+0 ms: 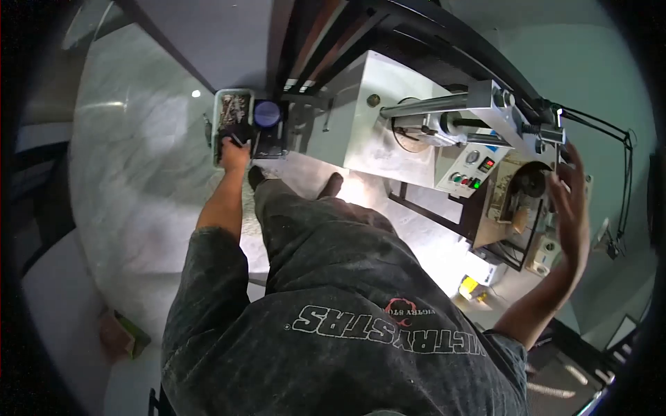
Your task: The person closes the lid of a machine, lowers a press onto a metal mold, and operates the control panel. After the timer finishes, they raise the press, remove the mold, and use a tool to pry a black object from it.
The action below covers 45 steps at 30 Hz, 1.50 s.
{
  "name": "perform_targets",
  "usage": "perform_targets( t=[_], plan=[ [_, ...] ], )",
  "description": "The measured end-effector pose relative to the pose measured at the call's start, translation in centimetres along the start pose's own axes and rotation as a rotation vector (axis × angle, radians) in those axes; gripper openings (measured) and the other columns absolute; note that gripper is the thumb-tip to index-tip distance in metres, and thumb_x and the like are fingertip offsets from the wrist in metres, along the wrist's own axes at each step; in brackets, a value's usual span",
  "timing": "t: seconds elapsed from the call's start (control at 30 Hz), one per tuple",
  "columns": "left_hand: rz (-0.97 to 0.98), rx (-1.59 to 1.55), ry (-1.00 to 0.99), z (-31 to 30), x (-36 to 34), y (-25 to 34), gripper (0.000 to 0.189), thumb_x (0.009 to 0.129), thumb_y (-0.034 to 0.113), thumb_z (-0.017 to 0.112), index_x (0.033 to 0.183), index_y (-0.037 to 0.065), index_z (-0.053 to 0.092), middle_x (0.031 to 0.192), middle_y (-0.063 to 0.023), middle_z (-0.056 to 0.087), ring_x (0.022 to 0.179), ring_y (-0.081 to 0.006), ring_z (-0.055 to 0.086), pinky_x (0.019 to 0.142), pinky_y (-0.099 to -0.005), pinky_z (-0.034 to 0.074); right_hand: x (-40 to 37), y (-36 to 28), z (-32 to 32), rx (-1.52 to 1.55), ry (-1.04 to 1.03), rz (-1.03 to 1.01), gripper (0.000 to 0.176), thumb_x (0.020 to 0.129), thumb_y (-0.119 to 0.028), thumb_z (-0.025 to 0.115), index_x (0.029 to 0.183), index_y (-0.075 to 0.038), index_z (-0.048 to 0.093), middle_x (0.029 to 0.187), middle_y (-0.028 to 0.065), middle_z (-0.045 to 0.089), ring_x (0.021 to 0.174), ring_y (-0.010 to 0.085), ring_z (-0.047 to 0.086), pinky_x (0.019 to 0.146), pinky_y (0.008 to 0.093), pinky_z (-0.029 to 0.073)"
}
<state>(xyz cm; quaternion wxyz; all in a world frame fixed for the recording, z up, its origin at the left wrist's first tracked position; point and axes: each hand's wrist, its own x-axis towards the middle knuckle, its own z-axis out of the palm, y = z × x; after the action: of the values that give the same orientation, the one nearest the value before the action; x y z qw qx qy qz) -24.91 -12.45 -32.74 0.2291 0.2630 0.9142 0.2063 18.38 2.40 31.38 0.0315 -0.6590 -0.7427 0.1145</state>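
Observation:
My left hand (234,154) reaches low to a pale rectangular tray (217,114) filled with small brownish scraps. Its fingers close on a black item (239,133) lying across the scraps; I cannot tell its kind. Beside the tray sits a round purple-blue lid or dish (266,114) on a black base. On the other side, my right hand (570,187) is raised, fingers extended and apart, right at the metal end block (553,133) of a machine (395,104) with thick steel rods. A dark round wheel (533,179) shows just left of that hand.
The machine's control panel (472,168) carries a lit red display and a green light. A wooden-topped stand (494,232) is below it. A black jointed lamp arm (628,166) is at the right. Pale floor (139,187) extends left, and a yellow item (469,286) lies low on the right.

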Motion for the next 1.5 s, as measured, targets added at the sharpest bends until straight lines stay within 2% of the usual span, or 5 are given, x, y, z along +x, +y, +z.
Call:
perform_targets(
  t=[0.47,0.87,1.0,1.13,1.5],
  plan=[
    [0.845,-0.748,0.019,-11.8,-13.2,24.2,0.031,0.087,0.004,0.064,0.116,0.004,0.053,0.075,0.0002,0.043,0.061,-0.0095,0.039,0.054,-0.0245,0.037,4.7,0.7,3.2,0.274,0.444,-0.499,0.054,0.092,-0.024,0.065,0.140,-0.020,0.043,0.123,0.0083,0.063,0.104,0.0252,0.064,0.090,0.0371,0.051],
    [1.208,0.076,-0.139,-16.7,-25.0,40.4,0.083,0.079,0.023,0.072,0.146,0.003,0.029,0.077,-0.0118,0.065,0.071,-0.0344,0.066,0.063,-0.0441,0.052,4.8,2.0,6.5,0.940,0.694,-0.460,0.071,0.093,-0.064,0.047,0.114,0.000,0.067,0.124,0.0229,0.054,0.124,0.0316,0.045,0.104,0.0447,0.038],
    [0.951,0.365,-0.236,-16.9,-25.6,43.5,0.093,0.076,0.022,0.073,0.148,-0.003,0.020,0.092,-0.0269,0.067,0.087,-0.0407,0.067,0.076,-0.0464,0.054,4.2,8.6,9.6,0.871,1.040,-0.443,0.039,0.088,-0.026,0.065,0.120,-0.004,0.057,0.114,0.0192,0.062,0.099,0.0339,0.065,0.083,0.0428,0.051],
    [0.931,0.477,-0.275,-15.9,-24.5,45.0,0.085,0.076,0.022,0.072,0.144,-0.005,0.030,0.095,-0.0258,0.068,0.090,-0.0394,0.067,0.080,-0.0466,0.054,1.6,9.2,17.0,0.559,0.186,-0.418,0.045,0.083,-0.004,0.060,0.126,0.003,0.047,0.128,0.0215,0.052,0.087,0.0302,0.067,0.074,0.0362,0.054],
    [1.044,0.577,-0.233,-16.6,-24.4,45.6,0.049,0.078,0.019,0.070,0.116,-0.002,0.047,0.090,-0.0243,0.068,0.087,-0.0386,0.068,0.076,-0.0463,0.055,7.4,9.4,23.8,0.147,0.133,-0.396,0.059,0.077,-0.010,0.070,0.124,0.007,0.039,0.117,0.0271,0.053,0.093,0.0424,0.064,0.073,0.0447,0.057]
  ],
)
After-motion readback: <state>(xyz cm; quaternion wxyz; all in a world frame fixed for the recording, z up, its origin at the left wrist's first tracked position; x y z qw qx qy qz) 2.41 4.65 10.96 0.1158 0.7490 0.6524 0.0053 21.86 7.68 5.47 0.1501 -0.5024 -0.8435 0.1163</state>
